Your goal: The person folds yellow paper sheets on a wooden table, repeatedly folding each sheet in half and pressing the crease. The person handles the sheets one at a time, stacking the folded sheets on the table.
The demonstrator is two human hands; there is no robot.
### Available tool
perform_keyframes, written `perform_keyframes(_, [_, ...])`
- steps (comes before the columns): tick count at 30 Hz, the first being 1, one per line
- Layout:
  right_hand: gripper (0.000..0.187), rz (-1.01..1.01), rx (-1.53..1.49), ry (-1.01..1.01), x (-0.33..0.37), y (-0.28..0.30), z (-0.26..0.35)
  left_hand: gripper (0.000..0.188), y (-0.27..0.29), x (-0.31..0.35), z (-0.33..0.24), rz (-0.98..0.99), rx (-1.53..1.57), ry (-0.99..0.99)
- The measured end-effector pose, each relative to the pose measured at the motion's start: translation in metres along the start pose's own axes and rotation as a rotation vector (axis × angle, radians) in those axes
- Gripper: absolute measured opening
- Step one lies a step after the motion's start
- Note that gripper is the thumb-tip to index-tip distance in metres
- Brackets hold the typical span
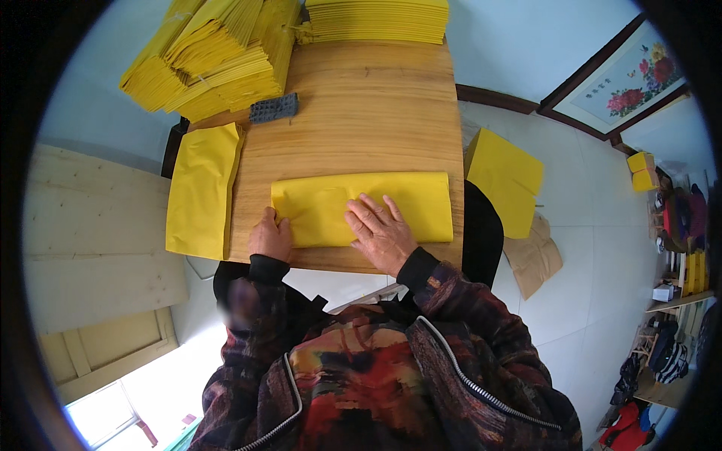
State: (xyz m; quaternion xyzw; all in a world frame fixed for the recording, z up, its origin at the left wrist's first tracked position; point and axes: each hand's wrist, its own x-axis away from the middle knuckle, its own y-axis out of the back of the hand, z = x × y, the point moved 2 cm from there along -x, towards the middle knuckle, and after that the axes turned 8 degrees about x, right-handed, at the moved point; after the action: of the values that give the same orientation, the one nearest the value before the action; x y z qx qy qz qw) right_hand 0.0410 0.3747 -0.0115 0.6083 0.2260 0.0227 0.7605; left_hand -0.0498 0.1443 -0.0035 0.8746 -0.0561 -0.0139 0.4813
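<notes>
From the head camera, a folded sheet of yellow paper point(376, 207) lies across the near part of a wooden table point(361, 113). The right hand point(382, 231) rests flat on its lower middle, fingers spread and pressing down, gripping nothing. The left hand point(269, 237) sits at the sheet's lower left corner, fingers curled at the paper's edge; whether it pinches the paper cannot be told. A flat pile of yellow sheets point(201, 188) overhangs the table's left edge. Bundles of folded yellow paper point(210, 56) crowd the far end beside a dark ridged block point(274, 108). More yellow sheets point(505, 179) lie at the right above a pale tiled floor point(594, 248). A framed flower picture point(628, 75) hangs on the light blue wall.
</notes>
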Motion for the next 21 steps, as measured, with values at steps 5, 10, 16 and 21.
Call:
perform_keyframes(5, [0.054,-0.014,-0.039,-0.037,-0.001,0.0,-0.009,0.024,0.002,-0.002,0.004,0.0,0.001,-0.016])
perform_keyframes(10, [0.049,-0.017,-0.046,-0.057,-0.002,0.0,-0.012,0.033,0.0,0.003,0.007,-0.067,0.111,-0.016])
perform_keyframes(16, [0.043,-0.039,-0.081,-0.103,-0.008,0.006,-0.016,0.056,0.007,0.013,-0.002,-0.228,0.176,-0.081])
perform_keyframes(21, [0.047,-0.073,-0.089,-0.142,-0.013,0.01,-0.016,0.056,-0.018,0.039,-0.049,-0.135,0.041,-0.676])
